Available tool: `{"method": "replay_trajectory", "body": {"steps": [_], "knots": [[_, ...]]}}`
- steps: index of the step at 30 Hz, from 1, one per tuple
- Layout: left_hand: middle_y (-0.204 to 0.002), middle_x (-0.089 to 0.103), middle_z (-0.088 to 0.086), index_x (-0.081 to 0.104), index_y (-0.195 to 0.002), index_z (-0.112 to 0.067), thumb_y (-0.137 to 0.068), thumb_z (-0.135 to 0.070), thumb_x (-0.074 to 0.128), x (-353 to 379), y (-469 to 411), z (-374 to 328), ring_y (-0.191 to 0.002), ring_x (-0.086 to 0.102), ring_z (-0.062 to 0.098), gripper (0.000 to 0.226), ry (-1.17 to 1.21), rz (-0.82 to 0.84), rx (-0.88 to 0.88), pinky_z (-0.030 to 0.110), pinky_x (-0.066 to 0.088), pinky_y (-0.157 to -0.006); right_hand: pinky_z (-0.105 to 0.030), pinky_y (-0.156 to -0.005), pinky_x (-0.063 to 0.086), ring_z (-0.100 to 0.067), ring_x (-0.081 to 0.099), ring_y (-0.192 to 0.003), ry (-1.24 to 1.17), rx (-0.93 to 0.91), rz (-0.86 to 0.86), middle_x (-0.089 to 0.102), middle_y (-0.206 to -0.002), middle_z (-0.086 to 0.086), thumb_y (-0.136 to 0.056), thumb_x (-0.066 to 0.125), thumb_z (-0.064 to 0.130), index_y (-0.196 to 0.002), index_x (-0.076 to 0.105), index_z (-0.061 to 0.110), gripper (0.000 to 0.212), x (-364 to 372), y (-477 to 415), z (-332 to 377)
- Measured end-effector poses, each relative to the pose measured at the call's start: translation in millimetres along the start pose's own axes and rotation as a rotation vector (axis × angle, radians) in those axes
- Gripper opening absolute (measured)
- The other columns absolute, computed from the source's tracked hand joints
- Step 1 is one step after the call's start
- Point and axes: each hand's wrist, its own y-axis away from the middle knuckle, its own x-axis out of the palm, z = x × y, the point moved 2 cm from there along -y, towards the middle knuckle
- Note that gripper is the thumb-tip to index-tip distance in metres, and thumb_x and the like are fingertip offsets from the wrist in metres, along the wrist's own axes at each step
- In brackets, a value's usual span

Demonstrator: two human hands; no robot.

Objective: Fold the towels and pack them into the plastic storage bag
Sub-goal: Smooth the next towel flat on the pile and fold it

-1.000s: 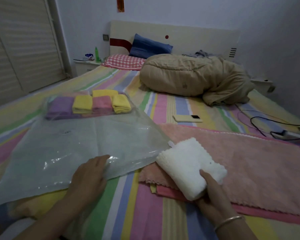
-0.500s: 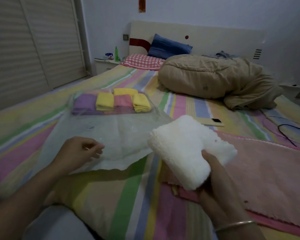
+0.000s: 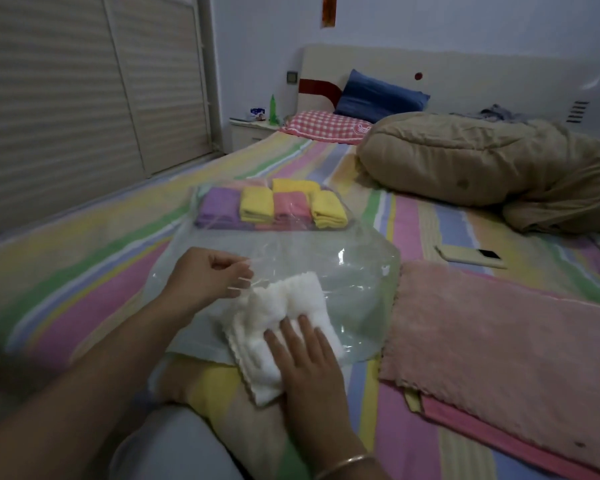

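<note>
A clear plastic storage bag [image 3: 357, 271] lies on the striped bed. At its far end it holds folded purple, yellow and pink towels [image 3: 274, 206]. My left hand [image 3: 205, 277] pinches the bag's upper film at the near opening and lifts it. A folded white towel [image 3: 278, 306] lies half inside that opening. My right hand [image 3: 305, 358] presses flat on the white towel's near end, fingers straight. A large pink towel [image 3: 499, 341] lies spread out to the right of the bag.
A bundled tan quilt [image 3: 482, 161] fills the far right of the bed, with pillows [image 3: 326, 126] behind it. A phone [image 3: 471, 257] lies beyond the pink towel. A nightstand [image 3: 250, 129] and a slatted wardrobe [image 3: 66, 98] stand to the left.
My right hand brought the white towel from the air down into the bag's mouth and now lies flat on it. My left hand went from resting on the bag to pinching its film up.
</note>
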Motion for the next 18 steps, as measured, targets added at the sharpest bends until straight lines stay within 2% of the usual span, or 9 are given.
{"method": "replay_trajectory", "body": {"steps": [2, 5, 10, 12, 15, 18], "knots": [[-0.082, 0.074, 0.011, 0.073, -0.098, -0.001, -0.089, -0.012, 0.066, 0, -1, 0, -0.074, 0.073, 0.021, 0.016, -0.009, -0.074, 0.055, 0.024, 0.058, -0.061, -0.045, -0.099, 0.036, -0.034, 0.048, -0.129, 0.022, 0.015, 0.025, 0.054, -0.137, -0.008, -0.083, 0.044, 0.022, -0.126, 0.061, 0.018, 0.047, 0, -4, 3], [-0.076, 0.074, 0.005, 0.075, -0.091, -0.007, -0.089, -0.017, 0.068, 2, -2, -8, -0.071, 0.073, 0.017, 0.013, -0.057, -0.160, 0.179, 0.028, 0.059, -0.064, -0.041, -0.092, 0.036, -0.034, 0.056, -0.120, 0.078, 0.050, 0.102, 0.060, -0.130, -0.007, -0.074, 0.043, 0.027, -0.123, 0.063, 0.020, 0.054, -3, -12, 7], [-0.069, 0.073, -0.004, 0.076, -0.080, -0.018, -0.087, -0.025, 0.070, 10, 4, -26, -0.065, 0.071, 0.008, 0.011, -0.142, -0.232, 0.375, 0.040, 0.060, -0.071, -0.034, -0.075, 0.049, -0.028, 0.061, -0.104, 0.088, 0.053, 0.172, 0.062, -0.123, -0.002, -0.055, 0.066, 0.037, -0.128, 0.056, 0.026, 0.075, -9, -23, 17], [-0.065, 0.073, -0.004, 0.077, -0.076, -0.020, -0.083, -0.032, 0.074, 11, 4, -29, -0.064, 0.071, 0.008, 0.014, -0.162, -0.209, 0.380, 0.041, 0.059, -0.070, -0.031, -0.066, 0.048, -0.024, 0.062, -0.092, 0.085, 0.067, 0.155, 0.065, -0.116, -0.001, -0.053, 0.072, 0.038, -0.127, 0.058, 0.025, 0.076, -11, -29, 23], [-0.061, 0.072, -0.003, 0.076, -0.065, -0.021, -0.077, -0.044, 0.076, 11, 3, -26, -0.063, 0.071, 0.012, 0.026, -0.186, -0.113, 0.282, 0.043, 0.059, -0.072, -0.023, -0.049, 0.040, -0.018, 0.063, -0.071, 0.101, 0.137, 0.130, 0.070, -0.101, 0.001, -0.044, 0.081, 0.034, -0.120, 0.065, 0.024, 0.078, -14, -40, 26], [-0.061, 0.071, -0.006, 0.075, -0.062, -0.021, -0.077, -0.047, 0.075, 14, 10, -20, -0.064, 0.070, 0.009, 0.030, -0.244, -0.105, 0.255, 0.040, 0.058, -0.071, -0.021, -0.041, 0.030, -0.015, 0.060, -0.055, 0.133, 0.203, 0.091, 0.069, -0.080, 0.005, -0.037, 0.083, 0.034, -0.112, 0.070, 0.023, 0.077, -18, -57, 26]]}}
